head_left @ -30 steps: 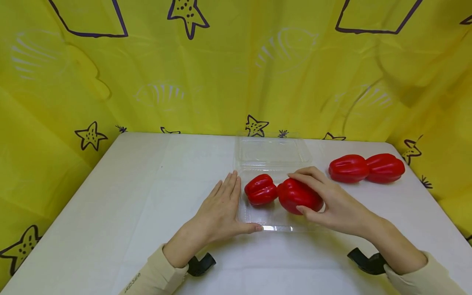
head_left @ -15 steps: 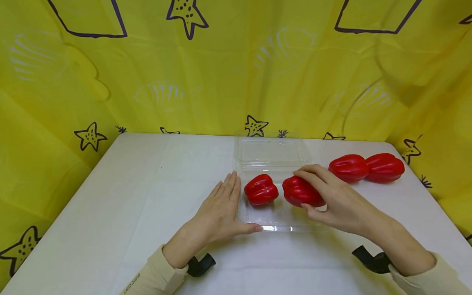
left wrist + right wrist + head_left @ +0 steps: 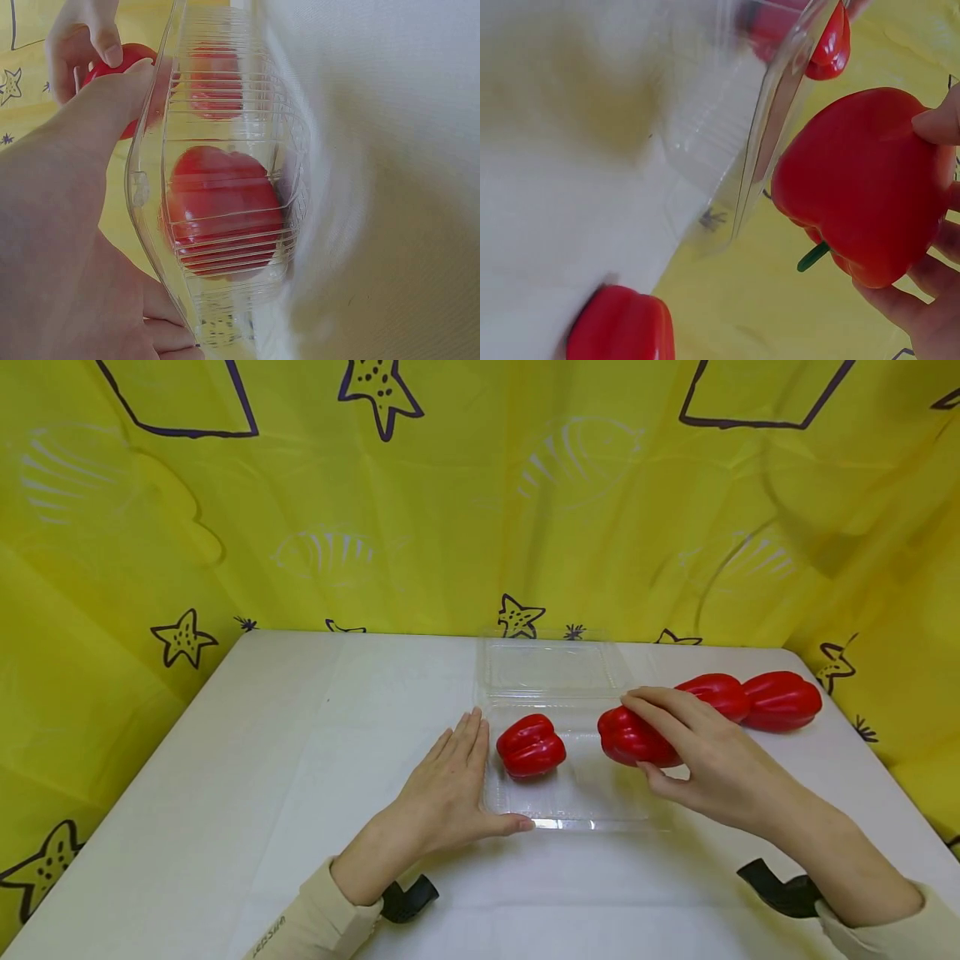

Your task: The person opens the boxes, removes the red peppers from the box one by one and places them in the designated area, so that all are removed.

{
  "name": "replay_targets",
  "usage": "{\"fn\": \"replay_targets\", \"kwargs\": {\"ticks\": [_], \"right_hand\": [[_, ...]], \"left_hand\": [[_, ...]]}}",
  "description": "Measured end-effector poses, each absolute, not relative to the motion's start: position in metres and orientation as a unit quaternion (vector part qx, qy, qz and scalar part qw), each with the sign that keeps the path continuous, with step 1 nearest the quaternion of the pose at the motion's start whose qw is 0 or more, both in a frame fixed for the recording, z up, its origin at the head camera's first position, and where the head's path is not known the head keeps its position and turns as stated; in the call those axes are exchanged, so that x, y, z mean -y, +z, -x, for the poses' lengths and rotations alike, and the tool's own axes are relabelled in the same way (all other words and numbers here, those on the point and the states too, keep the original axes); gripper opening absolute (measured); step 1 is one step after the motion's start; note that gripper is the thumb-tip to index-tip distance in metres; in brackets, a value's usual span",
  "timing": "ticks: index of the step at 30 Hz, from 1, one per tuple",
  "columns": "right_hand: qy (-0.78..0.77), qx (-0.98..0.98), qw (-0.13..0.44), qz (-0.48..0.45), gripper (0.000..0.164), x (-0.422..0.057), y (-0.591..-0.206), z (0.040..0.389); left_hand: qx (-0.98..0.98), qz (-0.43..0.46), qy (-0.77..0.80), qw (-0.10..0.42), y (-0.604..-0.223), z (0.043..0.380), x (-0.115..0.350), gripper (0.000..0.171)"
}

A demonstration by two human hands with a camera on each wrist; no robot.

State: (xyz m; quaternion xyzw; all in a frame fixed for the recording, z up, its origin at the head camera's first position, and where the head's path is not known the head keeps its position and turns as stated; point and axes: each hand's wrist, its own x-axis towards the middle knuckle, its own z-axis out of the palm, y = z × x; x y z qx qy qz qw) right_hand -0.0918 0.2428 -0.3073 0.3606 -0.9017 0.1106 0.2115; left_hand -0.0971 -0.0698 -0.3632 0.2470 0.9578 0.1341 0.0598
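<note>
And here the right hand [image 3: 720, 760] has a glossy red, blocky bell pepper [image 3: 636, 739] clamped firmly, thumb on the near flank, fingers across the far one. The pepper sits between those fingertips, above the right end of a clear, ribbed plastic clamshell container [image 3: 592, 797]; whether it touches the rim I can't tell.

Over to the left hand [image 3: 450, 777]: fingers straight and nearly together along the container's left wall, thumb spread along the near rim. Just beyond those fingers, inside the container, lies a second shiny red pepper [image 3: 531, 746].

Now, the handling! That even shine suggests a moulded imitation: probably light, fairly stiff, hard to bruise. The smooth skin could well be slippery, so thumb against fingers across the broad body looks the sound hold, fingertips settling into the grooves. The short green stem [image 3: 813, 256], showing clear of the right fingers, looks too thin to lift by.

The container wall looks thin and bendy; a flat palm beside it seems wiser than a squeeze. Past the right knuckles, two elongated red peppers [image 3: 783, 702] lie end to end, offering the same grip across the middle.
</note>
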Motion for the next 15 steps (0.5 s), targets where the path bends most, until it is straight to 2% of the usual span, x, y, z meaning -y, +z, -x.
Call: {"fn": "replay_targets", "kwargs": {"ticks": [4, 9, 12, 15], "right_hand": [[0.106, 0.906, 0.215, -0.349, 0.082, -0.249, -0.307, 0.091], [0.121, 0.903, 0.222, -0.347, 0.060, -0.257, -0.308, 0.092], [0.124, 0.903, 0.224, -0.346, 0.072, -0.261, -0.309, 0.093], [0.122, 0.906, 0.224, -0.339, 0.070, -0.266, -0.309, 0.093]], "left_hand": [[-0.958, -0.246, 0.134, 0.060, -0.364, 0.097, 0.070, 0.124], [-0.959, -0.244, 0.132, 0.065, -0.364, 0.097, 0.070, 0.124], [-0.959, -0.245, 0.130, 0.063, -0.365, 0.097, 0.070, 0.124], [-0.958, -0.247, 0.131, 0.061, -0.365, 0.097, 0.070, 0.124]]}}
